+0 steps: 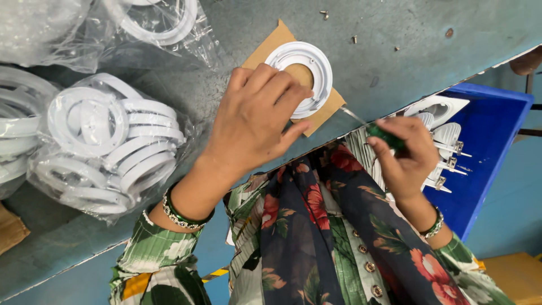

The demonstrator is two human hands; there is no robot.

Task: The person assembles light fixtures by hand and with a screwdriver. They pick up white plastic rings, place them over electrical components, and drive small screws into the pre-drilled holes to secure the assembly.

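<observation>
A white round ring fitting lies on a brown cardboard square at the near edge of a grey worktable. My left hand rests on the ring's left side, fingers spread over its rim. My right hand is off the table edge, closed around a green-handled screwdriver. Its thin metal shaft points toward the cardboard.
Clear plastic bags of stacked white rings lie on the table's left, with more bagged rings behind. Loose screws are scattered at the back. A blue bin with white square fittings stands to the right, below the table.
</observation>
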